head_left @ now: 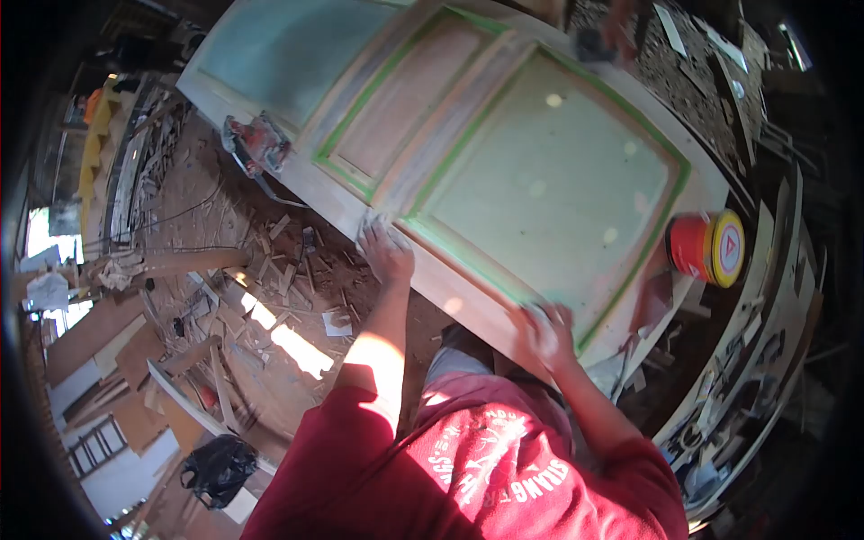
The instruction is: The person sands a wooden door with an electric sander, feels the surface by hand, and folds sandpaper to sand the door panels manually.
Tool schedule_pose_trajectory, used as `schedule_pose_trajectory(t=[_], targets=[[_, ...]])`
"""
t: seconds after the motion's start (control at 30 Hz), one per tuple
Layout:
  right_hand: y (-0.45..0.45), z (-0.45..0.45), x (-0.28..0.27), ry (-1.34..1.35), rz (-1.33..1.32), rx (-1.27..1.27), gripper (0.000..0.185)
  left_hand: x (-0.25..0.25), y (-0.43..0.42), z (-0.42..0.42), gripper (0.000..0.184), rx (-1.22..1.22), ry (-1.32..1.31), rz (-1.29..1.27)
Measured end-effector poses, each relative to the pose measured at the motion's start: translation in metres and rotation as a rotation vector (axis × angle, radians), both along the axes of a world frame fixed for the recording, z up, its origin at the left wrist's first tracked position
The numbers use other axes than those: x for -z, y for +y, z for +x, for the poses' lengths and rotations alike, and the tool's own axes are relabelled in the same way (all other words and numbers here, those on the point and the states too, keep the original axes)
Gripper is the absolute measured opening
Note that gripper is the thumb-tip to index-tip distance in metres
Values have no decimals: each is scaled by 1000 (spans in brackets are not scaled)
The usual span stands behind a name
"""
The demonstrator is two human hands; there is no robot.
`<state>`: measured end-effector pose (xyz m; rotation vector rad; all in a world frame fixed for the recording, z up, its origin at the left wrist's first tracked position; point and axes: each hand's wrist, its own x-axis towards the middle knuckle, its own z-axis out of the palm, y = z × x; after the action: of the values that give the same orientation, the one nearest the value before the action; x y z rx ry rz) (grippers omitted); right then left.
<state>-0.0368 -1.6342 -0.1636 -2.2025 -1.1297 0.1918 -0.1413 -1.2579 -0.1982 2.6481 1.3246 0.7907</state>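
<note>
A large wooden panelled door (432,166) with green-edged recessed panels lies in front of me. At its near edge, left of the middle, my left hand (387,250) rests with fingers bent over the wood; whether something is under them is hard to tell. Farther right, my right hand (547,335) is on the frame near the pale green panel (549,180), its fingers around a whitish item too blurred to name. A red and yellow can (706,248) is tipped on its side at the door's right end. On the left edge sits a red power tool (256,144).
At the top right, another person's hand (617,40) is over the far edge beside a dark block (591,45). Wood scraps (279,261) litter the floor at left, with a black plastic bag (219,470) lower down. Long boards (765,315) lie at right.
</note>
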Motion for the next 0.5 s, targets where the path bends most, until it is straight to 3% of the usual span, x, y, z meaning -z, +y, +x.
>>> schedule_pose_trajectory(t=[0.13,0.27,0.33,0.43,0.5], targets=[[29,5,-4,24,28,-43,31,4,2,-3,38,-5,-2,-20],[188,0,24,-105,200,-74,20,-2,-4,-5,40,-19,-1,-27],[242,0,12,-67,31,-114,25,-10,-6,1,40,-34,-4,-49],[217,-1,15,-44,69,-101,28,-3,-2,-2,49,-44,20,-61],[157,3,23,-131,137,-74,27,-7,-4,0,44,-42,-7,-48]])
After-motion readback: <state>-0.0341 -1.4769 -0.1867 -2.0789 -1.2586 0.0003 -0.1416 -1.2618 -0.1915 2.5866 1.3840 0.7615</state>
